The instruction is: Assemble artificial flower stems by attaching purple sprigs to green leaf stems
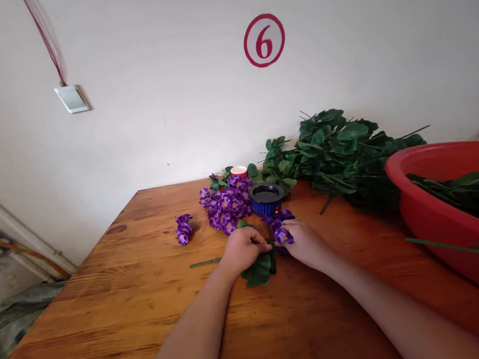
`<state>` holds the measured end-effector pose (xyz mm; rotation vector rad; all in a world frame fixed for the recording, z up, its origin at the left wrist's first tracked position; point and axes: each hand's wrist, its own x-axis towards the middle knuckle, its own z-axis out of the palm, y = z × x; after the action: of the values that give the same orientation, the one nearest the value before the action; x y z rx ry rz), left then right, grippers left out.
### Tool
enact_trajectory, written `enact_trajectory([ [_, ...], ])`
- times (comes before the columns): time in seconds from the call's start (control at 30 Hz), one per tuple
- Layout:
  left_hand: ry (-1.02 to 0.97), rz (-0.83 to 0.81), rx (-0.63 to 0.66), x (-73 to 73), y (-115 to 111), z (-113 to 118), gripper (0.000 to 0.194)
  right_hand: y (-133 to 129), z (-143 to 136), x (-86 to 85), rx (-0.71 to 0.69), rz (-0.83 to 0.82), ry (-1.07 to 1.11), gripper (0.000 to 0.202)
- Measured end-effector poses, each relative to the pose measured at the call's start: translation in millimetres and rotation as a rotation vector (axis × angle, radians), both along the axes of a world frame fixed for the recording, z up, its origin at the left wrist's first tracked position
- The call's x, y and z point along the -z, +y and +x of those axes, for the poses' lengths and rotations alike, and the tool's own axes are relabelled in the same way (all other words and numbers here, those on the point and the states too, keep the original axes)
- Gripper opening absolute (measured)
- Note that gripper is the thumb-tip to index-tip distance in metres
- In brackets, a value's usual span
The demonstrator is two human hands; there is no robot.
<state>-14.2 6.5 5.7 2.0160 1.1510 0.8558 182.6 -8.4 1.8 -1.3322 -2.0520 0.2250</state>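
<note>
Near side of the pot [267, 207]: stem [205, 263], long axis left to right, bare end pointing left, gripped in the left hand [242, 249]; flower [283, 236] pinched in the right hand [304, 243], at the stem's opposite end and closer to the pot.

The loose flower cluster [229, 203] shows purple petals with pale centres; the held sprig [282, 236] matches. The stem [204, 263] is green, the leaf [258, 269] dark green, as is the foliage [336, 151]. The pot [266, 206] has a blue body, black top and red light [277, 211]. The basin [439, 219] is plain red. The tabletop [129, 320] is orange-brown with darker grain streaks. The off-white wall [174, 62] bears a red-ringed red numeral 6 [259, 45].
</note>
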Motion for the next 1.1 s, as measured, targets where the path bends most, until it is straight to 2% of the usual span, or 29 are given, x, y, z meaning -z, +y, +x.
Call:
enact_trajectory([
  [0.3, 0.065, 0.023, -0.032, -4.0, -2.5, 4.4, 0.007, -2.9, -9.5, 8.8, 0.023, 0.116, -0.076, 0.017],
  [0.6, 0.050, 0.033, -0.033, -4.4, -3.6, 5.4, 0.006, -3.8, -17.0, 12.3, 0.053, 0.124, -0.075, 0.017],
  [0.97, 0.009, 0.000, 0.000, -3.5, -2.2, 3.1, 0.007, -2.4, -15.6, 7.3, 0.042, 0.054, 0.033, 0.014],
  [1.1, -0.028, -0.026, 0.013, -1.8, -0.9, 0.1, 0.011, -3.9, -12.1, 0.4, -0.021, -0.006, 0.137, 0.011],
])
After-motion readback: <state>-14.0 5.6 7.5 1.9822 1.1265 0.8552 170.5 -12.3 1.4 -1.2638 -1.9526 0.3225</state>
